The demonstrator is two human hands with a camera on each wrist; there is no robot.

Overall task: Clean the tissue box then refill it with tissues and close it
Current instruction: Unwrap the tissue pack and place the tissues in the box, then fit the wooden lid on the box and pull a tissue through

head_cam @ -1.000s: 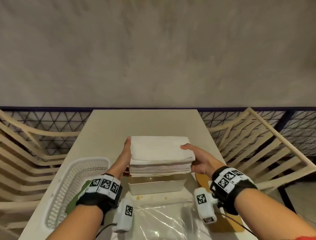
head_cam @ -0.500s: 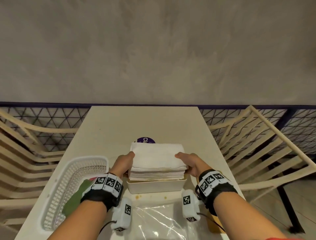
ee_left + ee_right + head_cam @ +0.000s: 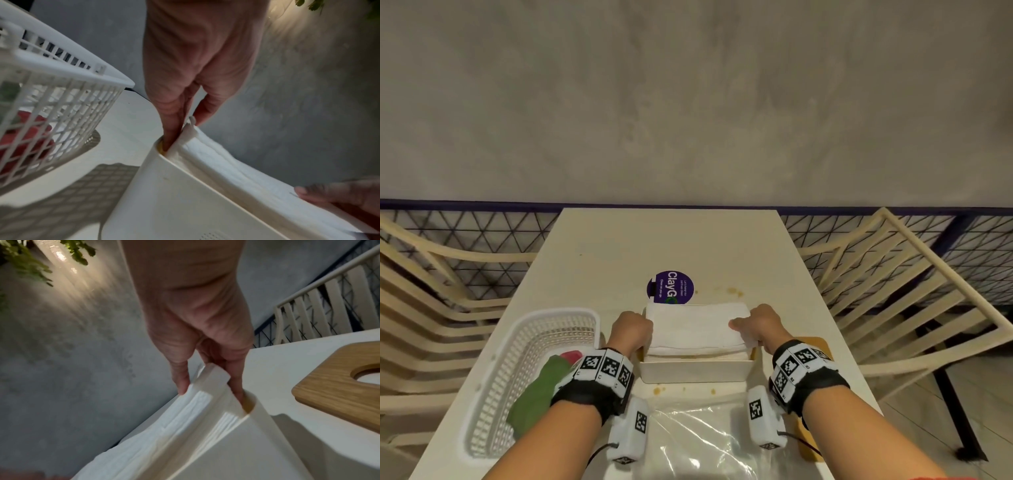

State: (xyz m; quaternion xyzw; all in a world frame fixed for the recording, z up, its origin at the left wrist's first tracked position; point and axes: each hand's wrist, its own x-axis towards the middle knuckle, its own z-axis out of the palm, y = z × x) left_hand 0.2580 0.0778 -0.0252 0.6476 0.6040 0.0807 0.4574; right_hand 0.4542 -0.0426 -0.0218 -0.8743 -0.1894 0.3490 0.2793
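Observation:
A cream tissue box [image 3: 695, 370] stands open on the table with a white stack of tissues [image 3: 697, 329] sunk into it, its top above the rim. My left hand [image 3: 631, 330] grips the stack's left end [image 3: 191, 129], thumb on top, fingers down between tissues and box wall [image 3: 164, 186]. My right hand [image 3: 756, 325] grips the right end the same way, thumb on the tissues [image 3: 205, 426] and fingers inside the box wall [image 3: 255, 410]. The wooden lid [image 3: 337, 379] with its oval hole lies to the right of the box.
A white plastic basket [image 3: 493, 370] with a green cloth [image 3: 537, 394] and something red stands at the left. Crumpled clear plastic wrap [image 3: 688, 442] lies at the near edge. A purple round sticker [image 3: 670, 287] and brown stains [image 3: 734, 291] mark the table. Slatted chairs [image 3: 893, 291] flank both sides.
Both hands have lowered the tissue stack from above the box down into it. The sticker behind the box has come into sight.

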